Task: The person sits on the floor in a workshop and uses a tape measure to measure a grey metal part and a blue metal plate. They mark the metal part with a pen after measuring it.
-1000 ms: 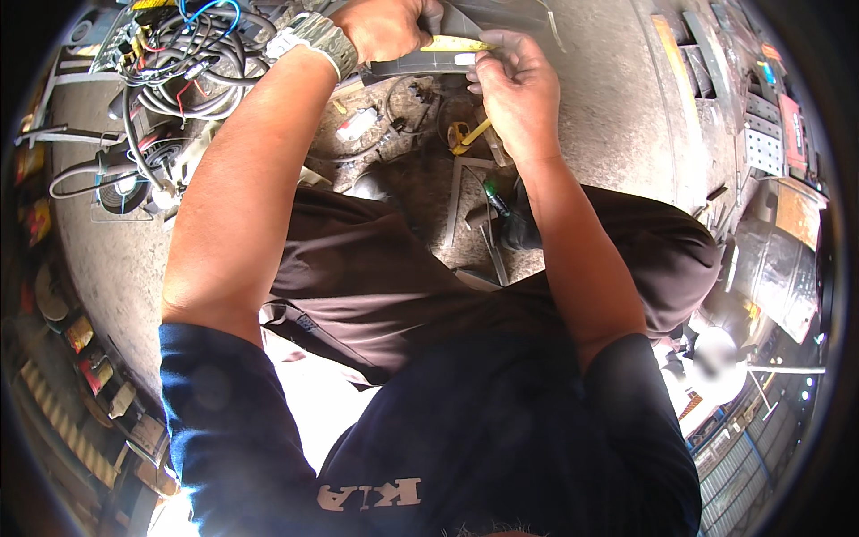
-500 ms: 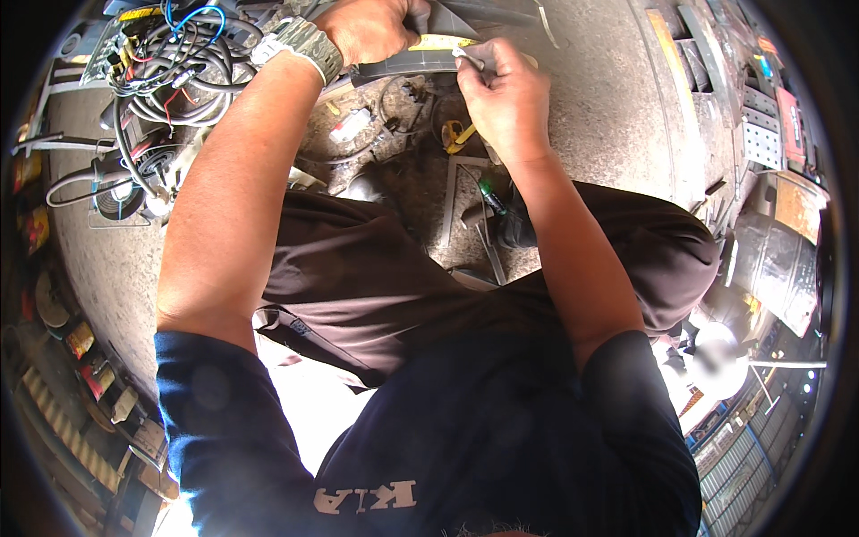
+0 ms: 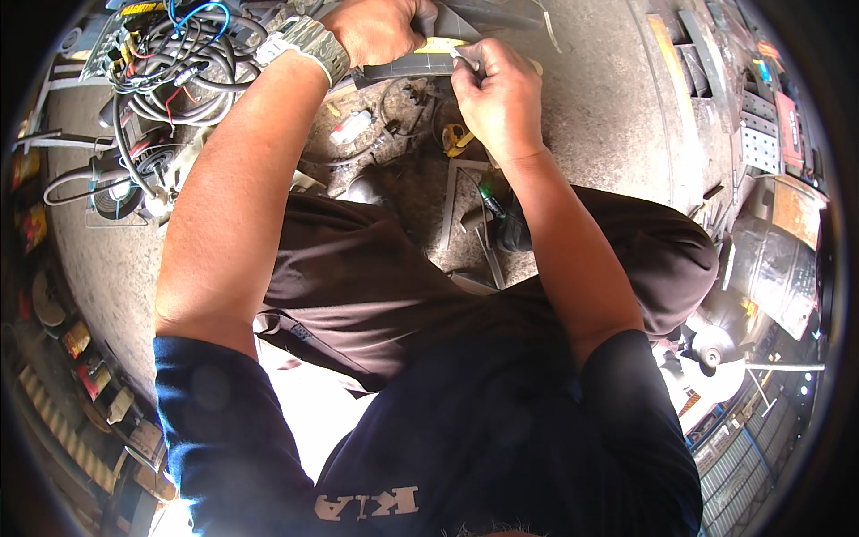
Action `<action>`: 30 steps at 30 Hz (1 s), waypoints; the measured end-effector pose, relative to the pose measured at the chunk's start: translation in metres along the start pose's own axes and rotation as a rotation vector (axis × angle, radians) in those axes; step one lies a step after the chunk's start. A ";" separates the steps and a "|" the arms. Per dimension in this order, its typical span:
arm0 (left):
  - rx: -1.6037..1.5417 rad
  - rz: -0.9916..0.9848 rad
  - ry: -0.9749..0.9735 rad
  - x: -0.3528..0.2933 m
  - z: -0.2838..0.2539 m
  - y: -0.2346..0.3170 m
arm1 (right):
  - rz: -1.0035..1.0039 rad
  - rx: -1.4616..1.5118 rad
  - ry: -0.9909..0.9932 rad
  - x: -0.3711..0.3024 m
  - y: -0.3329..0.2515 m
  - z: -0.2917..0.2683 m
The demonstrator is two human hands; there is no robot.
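At the top of the head view, my left hand (image 3: pixel 380 34) is closed, its curled fingertips on the left end of a yellow strip (image 3: pixel 443 44) that looks like a ruler or tape blade. This strip lies along a dark flat workpiece (image 3: pixel 416 65) with thin light lines on its surface. My right hand (image 3: pixel 501 94) pinches a small white stick (image 3: pixel 458 55), chalk-like, between thumb and fingers. Its tip is at the right end of the strip, over the workpiece. The left hand hides part of the workpiece.
Coiled grey cables (image 3: pixel 192 67) lie at the upper left, above an angle grinder (image 3: pixel 116 192). Between my legs are a yellow-and-black tape measure (image 3: pixel 456 139), a metal square (image 3: pixel 450 201) and a green-ended tool (image 3: pixel 489 199). Metal pieces, including a perforated plate (image 3: pixel 761 134), line the right side.
My right hand has shifted slightly to the left, its fingers curling more around the white stick. The left hand has moved slightly right.
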State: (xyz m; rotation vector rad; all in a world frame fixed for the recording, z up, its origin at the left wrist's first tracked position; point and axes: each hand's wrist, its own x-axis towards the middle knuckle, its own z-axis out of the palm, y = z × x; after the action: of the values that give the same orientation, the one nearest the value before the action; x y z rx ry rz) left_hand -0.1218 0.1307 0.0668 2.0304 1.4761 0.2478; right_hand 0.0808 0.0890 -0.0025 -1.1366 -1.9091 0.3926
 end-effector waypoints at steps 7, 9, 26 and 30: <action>-0.057 0.061 0.005 0.003 0.004 -0.007 | 0.016 0.028 0.004 0.000 0.004 0.002; -0.081 0.067 0.014 0.003 0.004 -0.007 | 0.005 0.015 0.001 0.000 0.002 0.002; -0.056 0.085 0.056 -0.003 0.000 -0.005 | 0.047 0.048 0.030 0.001 -0.001 0.005; -0.011 0.047 0.044 0.000 0.002 -0.003 | 0.069 0.090 0.046 -0.001 -0.001 0.006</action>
State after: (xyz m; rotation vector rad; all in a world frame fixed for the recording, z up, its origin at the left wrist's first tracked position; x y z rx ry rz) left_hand -0.1232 0.1302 0.0638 2.0644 1.4516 0.3214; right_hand 0.0760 0.0881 -0.0060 -1.1446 -1.7980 0.4812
